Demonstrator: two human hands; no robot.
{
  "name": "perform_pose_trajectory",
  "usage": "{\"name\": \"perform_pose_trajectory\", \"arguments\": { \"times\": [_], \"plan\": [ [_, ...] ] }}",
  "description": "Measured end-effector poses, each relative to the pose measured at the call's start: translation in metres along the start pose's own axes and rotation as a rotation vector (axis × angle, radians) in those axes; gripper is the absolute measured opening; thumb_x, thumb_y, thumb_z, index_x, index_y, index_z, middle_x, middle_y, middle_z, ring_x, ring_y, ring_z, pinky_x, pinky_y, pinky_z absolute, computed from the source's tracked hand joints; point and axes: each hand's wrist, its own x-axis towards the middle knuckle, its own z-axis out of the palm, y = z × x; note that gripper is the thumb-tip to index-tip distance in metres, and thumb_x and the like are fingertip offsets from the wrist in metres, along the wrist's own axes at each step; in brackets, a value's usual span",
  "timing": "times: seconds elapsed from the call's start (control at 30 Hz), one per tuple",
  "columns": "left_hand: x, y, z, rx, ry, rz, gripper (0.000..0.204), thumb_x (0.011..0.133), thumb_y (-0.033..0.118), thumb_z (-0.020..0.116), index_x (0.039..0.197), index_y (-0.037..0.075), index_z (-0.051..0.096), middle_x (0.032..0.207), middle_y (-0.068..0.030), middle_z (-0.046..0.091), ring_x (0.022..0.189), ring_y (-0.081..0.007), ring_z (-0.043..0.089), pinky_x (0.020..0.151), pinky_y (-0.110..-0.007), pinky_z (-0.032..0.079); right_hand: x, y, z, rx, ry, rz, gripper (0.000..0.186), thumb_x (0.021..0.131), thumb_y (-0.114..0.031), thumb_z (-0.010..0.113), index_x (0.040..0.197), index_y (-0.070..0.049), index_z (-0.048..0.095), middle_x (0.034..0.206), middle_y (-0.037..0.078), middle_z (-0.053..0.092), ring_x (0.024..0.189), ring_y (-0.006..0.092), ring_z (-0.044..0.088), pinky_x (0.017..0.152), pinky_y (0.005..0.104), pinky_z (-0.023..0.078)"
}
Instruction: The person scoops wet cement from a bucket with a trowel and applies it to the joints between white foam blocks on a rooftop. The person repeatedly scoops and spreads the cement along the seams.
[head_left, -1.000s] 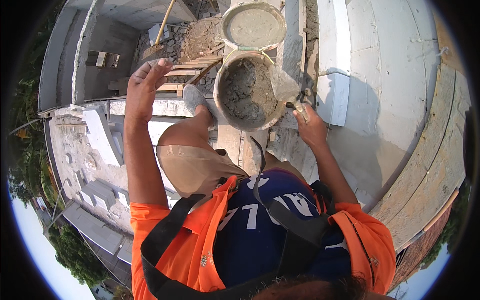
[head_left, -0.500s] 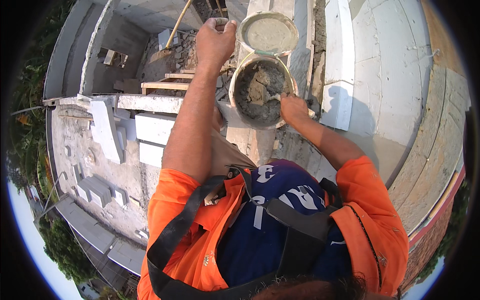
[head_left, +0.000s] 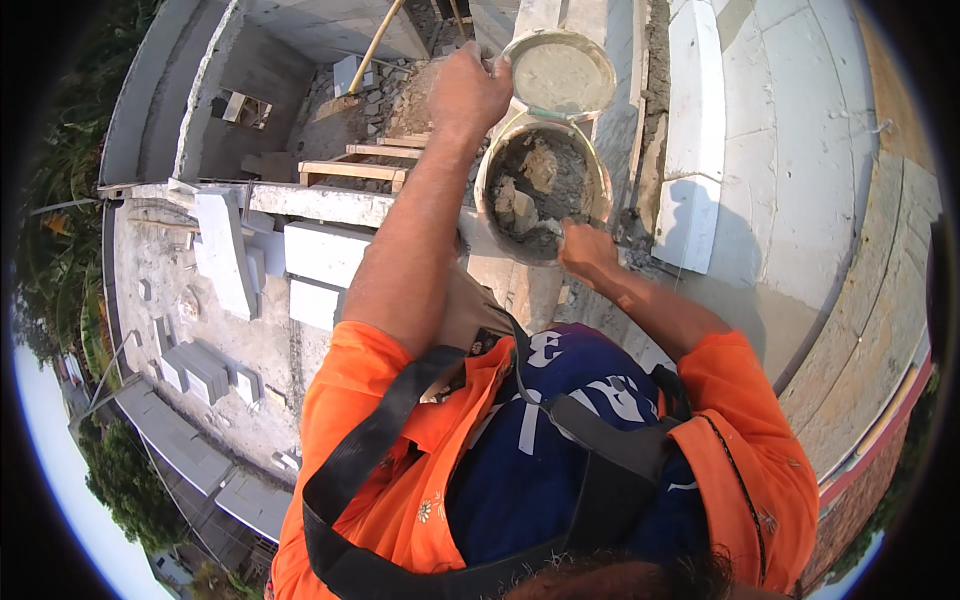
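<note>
A bucket (head_left: 487, 185) with a thin wire-like handle holds lumpy grey mortar (head_left: 570, 172). My right hand (head_left: 588, 250) is closed at its near right rim, gripping a trowel whose mortar-covered blade (head_left: 516, 208) lies down in the mix. Just beyond, a second round bucket (head_left: 603, 72) contains smooth, wet grey-beige slurry (head_left: 558, 78). My left hand (head_left: 474, 90) is at that bucket's left rim with its fingers curled. Whether it touches the rim, or what the fingers hold, I cannot make out.
White blocks (head_left: 690, 225) line the wall top at right; more white blocks (head_left: 325, 255) lie left on a lower slab. Wooden pieces (head_left: 350, 170), rubble and a long-handled tool (head_left: 378, 45) occupy the opening at upper left. A concrete edge (head_left: 310, 203) runs beside it.
My left hand has moved right and slightly down to the far bucket's rim. My right hand has lowered a little with the trowel. The whole view has shifted slightly.
</note>
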Motion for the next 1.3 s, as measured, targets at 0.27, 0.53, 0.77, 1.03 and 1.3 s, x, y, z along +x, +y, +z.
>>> {"name": "perform_pose_trajectory", "arguments": {
  "times": [0.27,0.53,0.77,1.03,1.3],
  "plan": [
    [-0.004,0.000,0.009,0.022,-0.013,0.026,0.038,0.098,0.040,0.069,0.112,0.005,0.072,0.103,-0.0169,0.077,0.102,-0.0392,0.074,0.090,-0.052,0.057,-0.012,0.016,0.005,0.135,-0.064,-0.025,0.042,0.096,-0.031,0.064,0.125,0.000,0.066,0.115,0.025,0.074,0.114,0.0441,0.070,0.099,0.0546,0.053],
    [-0.008,-0.001,0.005,0.039,-0.027,0.000,0.039,0.096,0.038,0.071,0.116,0.005,0.076,0.109,-0.0190,0.079,0.104,-0.0384,0.075,0.093,-0.047,0.057,0.007,0.084,0.068,0.555,0.125,-0.237,0.058,0.094,-0.049,0.069,0.125,0.000,0.069,0.110,0.024,0.074,0.105,0.0404,0.071,0.091,0.0459,0.054],
    [-0.009,-0.006,0.003,-0.007,0.001,0.064,0.037,0.097,0.034,0.071,0.114,0.002,0.076,0.102,-0.0212,0.079,0.098,-0.0369,0.077,0.089,-0.044,0.058,-0.005,0.108,0.070,0.782,0.247,-0.187,0.052,0.089,-0.045,0.073,0.119,-0.001,0.069,0.093,0.022,0.072,0.088,0.0353,0.072,0.080,0.0431,0.053],
    [-0.020,-0.005,-0.001,-0.050,-0.063,0.116,0.033,0.099,0.031,0.072,0.116,0.004,0.075,0.098,-0.0188,0.079,0.090,-0.0342,0.078,0.084,-0.044,0.059,0.015,0.105,0.035,0.861,0.548,-0.194,0.039,0.089,-0.034,0.075,0.109,0.000,0.072,0.093,0.024,0.074,0.085,0.0377,0.072,0.078,0.0457,0.054],
    [-0.045,-0.014,-0.030,-0.183,-0.215,0.057,0.034,0.107,0.026,0.069,0.123,-0.003,0.069,0.101,-0.0135,0.078,0.096,-0.0168,0.073,0.085,-0.033,0.056,0.100,0.163,0.074,0.962,0.805,0.198,0.045,0.090,-0.035,0.073,0.113,0.003,0.071,0.099,0.029,0.074,0.096,0.0443,0.073,0.083,0.0473,0.055]
  ]
}}
